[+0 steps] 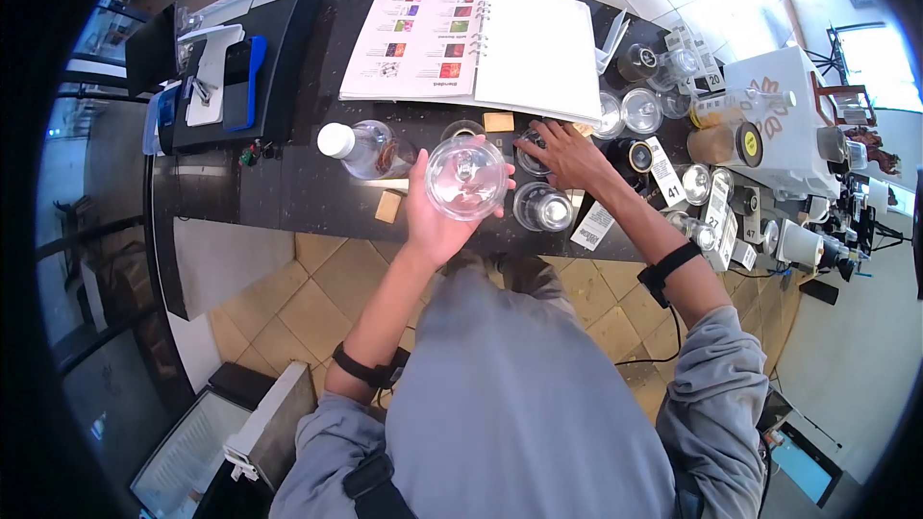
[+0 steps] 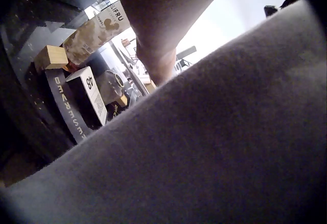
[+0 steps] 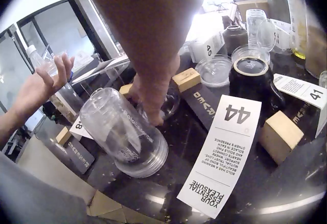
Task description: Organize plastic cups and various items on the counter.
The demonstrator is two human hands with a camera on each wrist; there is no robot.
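Observation:
My left hand (image 1: 433, 207) holds a clear glass dome (image 1: 468, 178) up over the front edge of the dark counter (image 1: 298, 187), fingers wrapped round its sides. In the right wrist view the left hand (image 3: 46, 83) shows at the far left. My right hand (image 1: 565, 152) reaches onto the counter and its fingertips (image 3: 152, 109) curl into a small glass dish (image 3: 171, 104). Just in front of that hand stands another clear glass dome (image 3: 125, 132), also seen in the head view as a round glass (image 1: 543, 209). The left wrist view shows mostly grey cloth.
An open ring binder (image 1: 481, 38) lies at the back of the counter. A capped bottle (image 1: 361, 149) lies on its side at left. Numbered cards such as 44 (image 3: 225, 152), wooden blocks (image 3: 278, 134), a dark jar (image 3: 253, 78) and several glass jars (image 1: 639, 111) crowd the right.

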